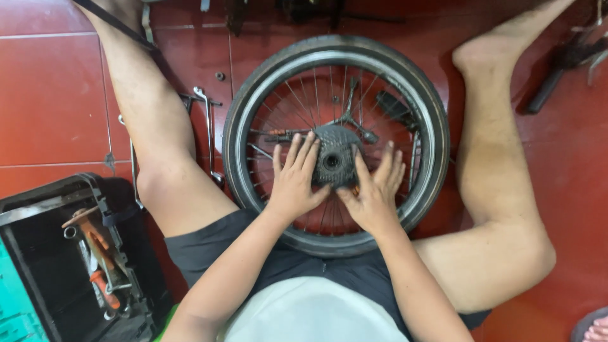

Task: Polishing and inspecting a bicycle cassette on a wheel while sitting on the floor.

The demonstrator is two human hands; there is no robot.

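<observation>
A bicycle wheel [253, 101] with a black tyre lies flat on the red tiled floor between my bare legs. A dark sprocket cluster [334, 158] sits at its hub. My left hand [295, 179] rests flat on the spokes at the cluster's left side, fingers spread and touching it. My right hand [375, 189] lies on the spokes at the cluster's right, fingers spread, thumb at the cluster's lower edge. Neither hand grips anything.
A black toolbox [38, 266] with wrenches and orange-handled tools stands open at the lower left. Long metal wrenches [209, 126] lie on the floor left of the wheel. Tools lie under the spokes [354, 120]. Dark bike parts [563, 63] sit at the upper right.
</observation>
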